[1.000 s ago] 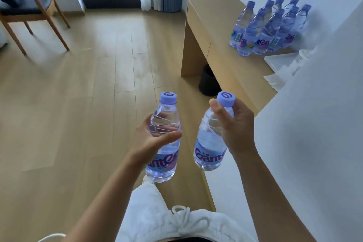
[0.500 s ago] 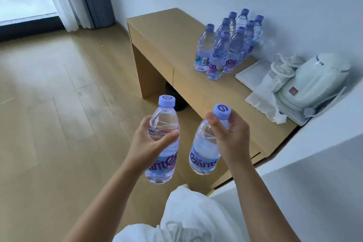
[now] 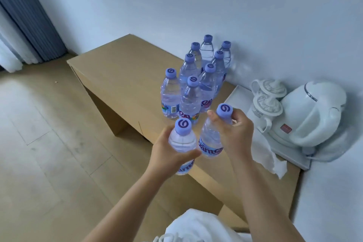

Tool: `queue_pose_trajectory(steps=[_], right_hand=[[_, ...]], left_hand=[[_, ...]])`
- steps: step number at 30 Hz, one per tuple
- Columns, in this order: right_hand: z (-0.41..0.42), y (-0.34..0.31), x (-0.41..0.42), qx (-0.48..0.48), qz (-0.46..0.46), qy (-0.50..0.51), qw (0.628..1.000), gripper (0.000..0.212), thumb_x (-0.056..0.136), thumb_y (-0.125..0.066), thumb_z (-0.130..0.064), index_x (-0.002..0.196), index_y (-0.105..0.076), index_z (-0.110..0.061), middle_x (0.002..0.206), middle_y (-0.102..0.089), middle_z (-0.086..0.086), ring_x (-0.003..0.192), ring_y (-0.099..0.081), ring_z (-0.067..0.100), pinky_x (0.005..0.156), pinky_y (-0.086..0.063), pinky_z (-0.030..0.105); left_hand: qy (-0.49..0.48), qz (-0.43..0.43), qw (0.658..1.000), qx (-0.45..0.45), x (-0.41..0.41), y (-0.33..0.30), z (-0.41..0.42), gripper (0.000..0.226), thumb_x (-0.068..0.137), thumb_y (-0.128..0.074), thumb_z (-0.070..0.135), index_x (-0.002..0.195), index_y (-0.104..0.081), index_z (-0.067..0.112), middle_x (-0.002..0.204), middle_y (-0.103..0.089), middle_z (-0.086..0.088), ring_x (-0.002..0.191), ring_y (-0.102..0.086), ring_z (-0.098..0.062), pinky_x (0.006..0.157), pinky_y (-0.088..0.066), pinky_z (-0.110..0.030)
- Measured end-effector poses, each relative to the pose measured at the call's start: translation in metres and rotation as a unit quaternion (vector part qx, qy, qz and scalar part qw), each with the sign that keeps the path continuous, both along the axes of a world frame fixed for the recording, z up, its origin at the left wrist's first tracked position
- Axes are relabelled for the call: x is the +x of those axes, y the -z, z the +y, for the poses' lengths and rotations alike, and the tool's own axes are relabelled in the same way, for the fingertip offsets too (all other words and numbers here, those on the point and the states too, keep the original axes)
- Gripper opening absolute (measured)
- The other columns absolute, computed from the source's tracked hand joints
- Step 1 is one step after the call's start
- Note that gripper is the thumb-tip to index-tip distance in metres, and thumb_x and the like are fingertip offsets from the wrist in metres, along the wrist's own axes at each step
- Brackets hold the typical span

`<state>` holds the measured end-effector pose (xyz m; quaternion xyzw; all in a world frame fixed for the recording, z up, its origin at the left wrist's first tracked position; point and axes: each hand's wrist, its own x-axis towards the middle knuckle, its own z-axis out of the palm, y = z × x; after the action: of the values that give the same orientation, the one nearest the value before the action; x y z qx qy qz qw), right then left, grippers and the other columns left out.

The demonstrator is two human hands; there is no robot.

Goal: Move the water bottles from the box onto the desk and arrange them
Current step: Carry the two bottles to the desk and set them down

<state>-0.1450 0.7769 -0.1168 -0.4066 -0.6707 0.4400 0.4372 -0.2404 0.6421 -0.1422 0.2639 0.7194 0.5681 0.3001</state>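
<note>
My left hand [image 3: 167, 155] grips a clear water bottle with a purple cap [image 3: 182, 139] around its body, above the front edge of the wooden desk [image 3: 121, 76]. My right hand [image 3: 233, 131] holds a second bottle [image 3: 211, 139] by its neck, just under the cap, over the desk top. Several more bottles [image 3: 196, 84] stand upright in a cluster on the desk against the wall, directly beyond both held bottles. The box is out of view.
A white tray [image 3: 238, 94] at the desk's right end carries a white kettle [image 3: 312, 112] and two cups with lids [image 3: 268, 104]. A white cloth [image 3: 271, 161] hangs off the tray's near side. Wooden floor lies to the left, blue curtains at the far left.
I have come closer to the desk and both hands have carried their bottles forward, from beside the desk to over its front edge, near the standing cluster.
</note>
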Motion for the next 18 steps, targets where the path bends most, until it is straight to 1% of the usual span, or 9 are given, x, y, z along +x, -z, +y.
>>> queue_pose_trajectory(steps=[3, 5, 6, 8, 12, 13, 15, 16, 18], right_hand=[[0.031, 0.004, -0.018, -0.003, -0.025, 0.025, 0.999, 0.032, 0.070, -0.081, -0.031, 0.078, -0.064, -0.005, 0.076, -0.066, 0.005, 0.071, -0.057, 0.017, 0.067, -0.046, 0.028], [0.046, 0.006, -0.028, -0.012, -0.032, 0.047, 0.998, 0.032, 0.070, -0.081, -0.032, 0.080, -0.065, -0.007, 0.080, -0.067, 0.005, 0.076, -0.061, 0.018, 0.070, -0.048, 0.028], [0.052, 0.008, -0.032, -0.013, -0.034, 0.056, 0.998, 0.032, 0.070, -0.081, -0.032, 0.081, -0.065, -0.006, 0.081, -0.067, 0.005, 0.076, -0.061, 0.018, 0.069, -0.047, 0.027], [0.062, 0.012, -0.038, -0.019, -0.048, 0.073, 0.996, 0.033, 0.069, -0.081, -0.032, 0.081, -0.065, -0.005, 0.082, -0.067, 0.007, 0.075, -0.059, 0.017, 0.068, -0.045, 0.025], [0.072, 0.018, -0.039, -0.047, -0.069, 0.086, 0.993, 0.033, 0.070, -0.080, -0.034, 0.089, -0.067, -0.010, 0.088, -0.069, 0.003, 0.080, -0.060, 0.013, 0.070, -0.043, 0.023], [0.074, 0.017, -0.039, -0.050, -0.074, 0.080, 0.993, 0.033, 0.071, -0.079, -0.034, 0.091, -0.067, -0.011, 0.089, -0.068, 0.002, 0.081, -0.060, 0.013, 0.071, -0.043, 0.023], [0.076, 0.014, -0.040, -0.054, -0.097, 0.054, 0.992, 0.031, 0.072, -0.078, -0.036, 0.089, -0.063, -0.014, 0.088, -0.066, 0.000, 0.079, -0.057, 0.011, 0.070, -0.043, 0.022], [0.076, 0.012, -0.040, -0.056, -0.109, 0.042, 0.992, 0.029, 0.073, -0.077, -0.037, 0.086, -0.060, -0.017, 0.087, -0.064, -0.002, 0.076, -0.055, 0.009, 0.068, -0.041, 0.020], [0.073, 0.009, -0.041, -0.073, -0.121, 0.029, 0.990, 0.026, 0.074, -0.074, -0.041, 0.084, -0.057, -0.024, 0.087, -0.063, -0.006, 0.075, -0.055, 0.006, 0.067, -0.039, 0.017]], left_hand=[[0.022, 0.019, 1.000, 0.008, -0.009, 0.003, 0.038, 0.059, 0.054, -0.091, 0.020, 0.100, -0.057, 0.038, 0.092, -0.066, 0.027, 0.084, -0.062, 0.009, 0.069, -0.047, -0.006], [0.024, 0.034, 0.999, 0.006, -0.013, 0.005, 0.059, 0.060, 0.055, -0.090, 0.022, 0.098, -0.055, 0.042, 0.093, -0.061, 0.036, 0.086, -0.058, 0.015, 0.068, -0.042, 0.000], [0.021, 0.041, 0.999, 0.005, -0.013, 0.007, 0.067, 0.061, 0.055, -0.090, 0.024, 0.099, -0.053, 0.044, 0.093, -0.061, 0.036, 0.086, -0.057, 0.015, 0.067, -0.041, 0.001], [0.015, 0.043, 0.999, 0.003, -0.013, 0.013, 0.083, 0.063, 0.055, -0.090, 0.026, 0.101, -0.052, 0.045, 0.096, -0.063, 0.027, 0.089, -0.058, 0.010, 0.068, -0.042, -0.002], [0.003, 0.051, 0.999, -0.015, -0.012, 0.023, 0.100, 0.068, 0.054, -0.090, 0.030, 0.109, -0.050, 0.039, 0.111, -0.059, 0.010, 0.103, -0.056, -0.008, 0.086, -0.046, -0.020], [0.001, 0.051, 0.999, -0.017, -0.012, 0.024, 0.102, 0.069, 0.054, -0.090, 0.031, 0.109, -0.049, 0.038, 0.113, -0.057, 0.009, 0.105, -0.054, -0.008, 0.087, -0.044, -0.019], [0.011, 0.053, 0.998, -0.022, -0.013, 0.025, 0.103, 0.073, 0.055, -0.089, 0.031, 0.113, -0.045, 0.036, 0.117, -0.050, 0.010, 0.107, -0.048, -0.005, 0.085, -0.038, -0.007], [0.019, 0.054, 0.998, -0.026, -0.013, 0.025, 0.102, 0.076, 0.056, -0.089, 0.030, 0.116, -0.043, 0.034, 0.118, -0.047, 0.009, 0.109, -0.045, -0.006, 0.086, -0.036, -0.007], [0.041, 0.054, 0.997, -0.035, -0.014, 0.023, 0.099, 0.082, 0.057, -0.089, 0.027, 0.125, -0.042, 0.027, 0.120, -0.043, 0.008, 0.117, -0.041, -0.011, 0.098, -0.037, -0.021]])
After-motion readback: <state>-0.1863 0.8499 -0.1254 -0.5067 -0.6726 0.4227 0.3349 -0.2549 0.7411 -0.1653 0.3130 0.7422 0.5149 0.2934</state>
